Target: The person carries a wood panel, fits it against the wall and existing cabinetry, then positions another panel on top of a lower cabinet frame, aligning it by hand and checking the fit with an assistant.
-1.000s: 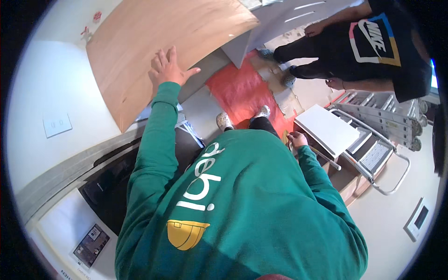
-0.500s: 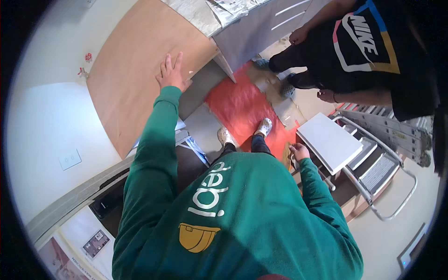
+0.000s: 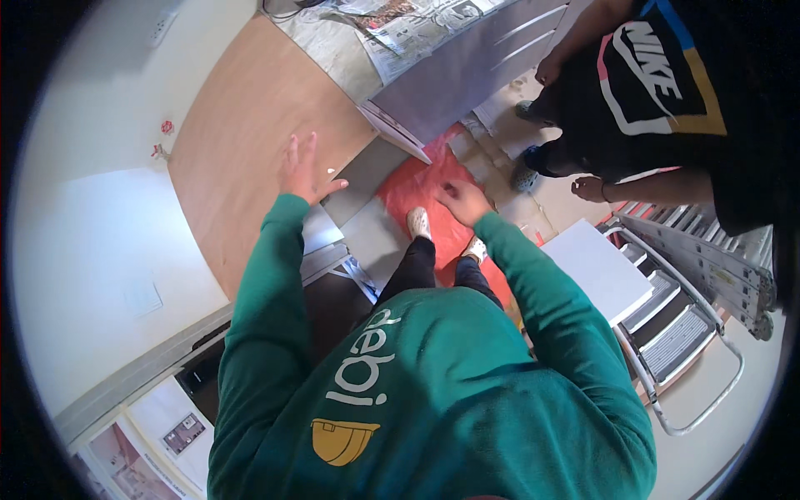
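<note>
A broad light-brown wooden panel (image 3: 242, 125) lies along the wall at the left. My left hand (image 3: 304, 177) is over its right part with fingers spread; whether the palm presses on it I cannot tell. A small white spot (image 3: 331, 171) on the panel shows beside the thumb. My right hand (image 3: 464, 202) reaches forward above a red sheet (image 3: 408, 185) on the floor. Its fingers are loosely bent with a gap between them, and I see nothing held.
Newspaper (image 3: 392, 42) covers a counter above grey drawers (image 3: 475, 75). A person in a black shirt (image 3: 658, 83) stands at the right. A white board (image 3: 596, 267) lies by a step stool (image 3: 679, 333), with a metal ladder (image 3: 708, 250) behind.
My right hand has swung forward and left, from beside the white board to above the red sheet. My left hand has drawn back slightly over the panel. My feet and view have shifted.
</note>
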### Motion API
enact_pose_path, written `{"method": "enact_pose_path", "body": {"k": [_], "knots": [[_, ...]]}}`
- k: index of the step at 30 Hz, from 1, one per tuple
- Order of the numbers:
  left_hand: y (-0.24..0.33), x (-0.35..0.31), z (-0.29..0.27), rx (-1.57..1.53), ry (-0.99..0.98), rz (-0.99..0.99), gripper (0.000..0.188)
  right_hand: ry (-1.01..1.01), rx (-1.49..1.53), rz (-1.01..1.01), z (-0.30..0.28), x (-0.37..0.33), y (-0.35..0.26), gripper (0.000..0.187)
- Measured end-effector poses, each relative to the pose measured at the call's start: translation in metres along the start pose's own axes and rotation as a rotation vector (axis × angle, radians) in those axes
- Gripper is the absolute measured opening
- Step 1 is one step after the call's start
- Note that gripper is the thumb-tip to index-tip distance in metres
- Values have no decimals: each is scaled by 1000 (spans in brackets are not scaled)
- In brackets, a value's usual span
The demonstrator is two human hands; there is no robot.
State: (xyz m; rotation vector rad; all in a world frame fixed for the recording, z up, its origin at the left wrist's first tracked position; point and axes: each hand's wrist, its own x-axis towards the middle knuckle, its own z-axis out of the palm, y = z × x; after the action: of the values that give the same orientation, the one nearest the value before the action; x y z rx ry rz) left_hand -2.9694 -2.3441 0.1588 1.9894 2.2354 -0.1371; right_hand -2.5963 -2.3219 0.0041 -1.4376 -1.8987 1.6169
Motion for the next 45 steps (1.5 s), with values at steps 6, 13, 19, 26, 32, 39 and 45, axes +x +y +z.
{"method": "enact_pose_path", "body": {"k": [6, 13, 19, 26, 32, 39, 45], "knots": [[-46, 39, 0, -346, 0, 22, 86, -182, 1091, 313, 21, 101, -132, 41], [-141, 167, 11, -293, 312, -93, 75, -75, 1162, 331, 49, 110, -136, 52], [-191, 247, 40, 117, 364, -374, 87, -55, 687, 264, 38, 121, -132, 58], [-153, 255, 1, 76, 301, -422, 91, -91, 822, 356, 25, 130, -172, 55], [-148, 246, -10, -5, 226, -464, 92, -89, 741, 332, 20, 123, -192, 49], [-138, 248, -24, -61, 174, -468, 95, -79, 588, 353, 24, 127, -173, 60], [-142, 237, -56, -138, -35, -474, 98, -142, 532, 432, 23, 134, -169, 66]]}}
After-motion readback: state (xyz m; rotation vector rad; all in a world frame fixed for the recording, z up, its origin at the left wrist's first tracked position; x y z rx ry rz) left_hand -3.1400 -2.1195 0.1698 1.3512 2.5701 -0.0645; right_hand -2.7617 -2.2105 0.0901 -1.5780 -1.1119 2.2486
